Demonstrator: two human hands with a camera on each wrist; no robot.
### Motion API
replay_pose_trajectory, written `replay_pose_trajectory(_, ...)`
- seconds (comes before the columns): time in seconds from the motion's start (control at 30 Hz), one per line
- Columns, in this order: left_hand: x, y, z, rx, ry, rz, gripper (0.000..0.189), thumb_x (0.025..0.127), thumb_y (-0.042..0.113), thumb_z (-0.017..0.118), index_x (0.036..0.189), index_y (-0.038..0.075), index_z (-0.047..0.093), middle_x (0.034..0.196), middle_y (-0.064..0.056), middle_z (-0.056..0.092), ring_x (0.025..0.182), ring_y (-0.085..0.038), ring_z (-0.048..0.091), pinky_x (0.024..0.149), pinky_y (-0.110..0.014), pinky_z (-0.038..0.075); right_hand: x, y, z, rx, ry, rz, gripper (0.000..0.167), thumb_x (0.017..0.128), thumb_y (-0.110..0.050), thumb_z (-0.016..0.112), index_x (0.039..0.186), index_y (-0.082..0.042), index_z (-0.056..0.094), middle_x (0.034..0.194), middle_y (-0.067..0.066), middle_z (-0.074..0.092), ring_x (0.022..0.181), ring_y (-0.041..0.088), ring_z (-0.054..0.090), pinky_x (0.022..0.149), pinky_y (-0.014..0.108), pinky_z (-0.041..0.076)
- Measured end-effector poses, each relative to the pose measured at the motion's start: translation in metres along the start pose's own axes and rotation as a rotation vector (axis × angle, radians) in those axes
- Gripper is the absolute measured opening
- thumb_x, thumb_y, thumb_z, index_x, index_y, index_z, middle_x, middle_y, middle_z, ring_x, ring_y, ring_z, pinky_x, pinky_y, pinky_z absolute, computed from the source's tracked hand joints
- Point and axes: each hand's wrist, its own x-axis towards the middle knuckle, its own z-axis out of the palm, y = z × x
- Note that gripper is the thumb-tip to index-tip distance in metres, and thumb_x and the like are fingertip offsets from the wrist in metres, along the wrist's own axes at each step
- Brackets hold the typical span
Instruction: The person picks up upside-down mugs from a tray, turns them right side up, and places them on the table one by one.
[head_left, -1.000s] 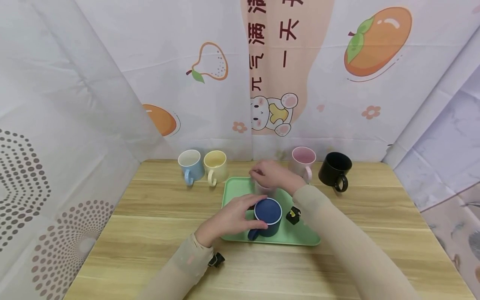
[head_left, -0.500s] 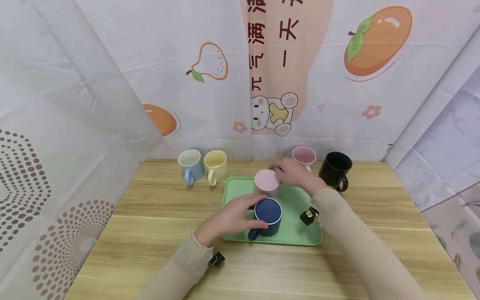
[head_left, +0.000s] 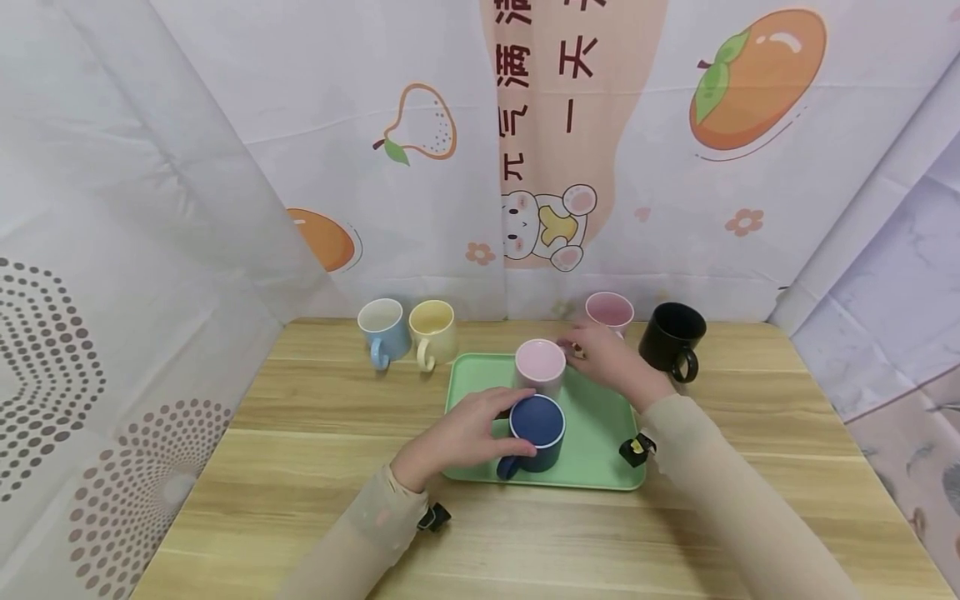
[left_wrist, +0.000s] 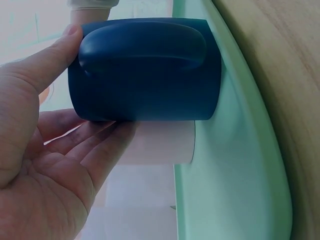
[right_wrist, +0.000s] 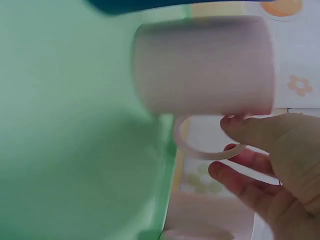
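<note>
On the light green tray [head_left: 596, 462], my left hand [head_left: 461, 433] grips a navy blue mug [head_left: 537, 422] by its upper sides, thumb and fingers spread around the rim. The navy mug [left_wrist: 145, 95] stands upright, its handle toward the tray's front left. Just behind it is a light pink mug [head_left: 540, 362]. My right hand [head_left: 609, 360] holds the pink mug at its handle [right_wrist: 200, 153], on the mug's right side. In the right wrist view the thumb tip is at the wall of the pink mug [right_wrist: 205, 67], near the rim, and fingertips meet the handle.
Along the table's back edge stand a light blue mug [head_left: 386, 333] and a pale yellow mug [head_left: 435, 332] on the left. A deeper pink mug [head_left: 609, 310], partly hidden by my right hand, and a black mug [head_left: 670, 340] are at back right. A printed curtain [head_left: 420, 208] hangs behind.
My right hand has moved from over the light pink mug to its right side and handle. The light pink mug has shifted slightly right. My left hand and the navy mug have stayed put.
</note>
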Motion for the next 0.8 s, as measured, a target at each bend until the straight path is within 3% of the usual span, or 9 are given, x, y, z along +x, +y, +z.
replay_pose_trajectory(0.17, -0.001, 0.000, 0.001, -0.014, 0.006, 0.000, 0.081, 0.093, 0.039, 0.090, 0.160, 0.009, 0.055, 0.153, -0.012, 0.063, 0.141, -0.025, 0.061, 0.117, -0.043, 0.051, -0.006, -0.004, -0.001, -0.108, 0.041, -0.083, 0.008, 0.091, -0.001, 0.086, 0.093, -0.007, 0.081, 0.086, 0.009, 0.071, 0.077, 0.025, 0.068, 0.070, 0.041, 0.061)
replay_pose_trajectory(0.37, -0.001, -0.002, 0.002, -0.013, 0.011, 0.003, 0.081, 0.093, 0.040, 0.090, 0.160, 0.010, 0.055, 0.153, -0.011, 0.064, 0.141, -0.024, 0.061, 0.117, -0.044, 0.051, -0.015, -0.004, 0.006, -0.165, 0.083, -0.086, 0.011, 0.094, -0.004, 0.085, 0.105, -0.005, 0.083, 0.083, 0.009, 0.067, 0.073, 0.023, 0.065, 0.069, 0.041, 0.062)
replay_pose_trajectory(0.53, -0.002, -0.002, 0.002, -0.007, 0.010, 0.002, 0.081, 0.094, 0.040, 0.089, 0.161, 0.011, 0.054, 0.151, -0.009, 0.065, 0.137, -0.022, 0.062, 0.114, -0.042, 0.053, -0.021, -0.001, 0.016, -0.187, 0.206, -0.128, 0.012, 0.097, -0.003, 0.081, 0.109, -0.002, 0.080, 0.082, 0.010, 0.065, 0.071, 0.028, 0.067, 0.067, 0.043, 0.062)
replay_pose_trajectory(0.8, -0.004, 0.000, 0.001, 0.004, 0.030, 0.031, 0.082, 0.093, 0.039, 0.090, 0.160, 0.007, 0.055, 0.148, -0.010, 0.067, 0.136, -0.023, 0.063, 0.114, -0.042, 0.053, -0.020, 0.003, 0.019, -0.208, 0.396, -0.125, 0.008, 0.095, 0.007, 0.074, 0.098, 0.001, 0.070, 0.081, 0.013, 0.063, 0.068, 0.036, 0.068, 0.061, 0.050, 0.060)
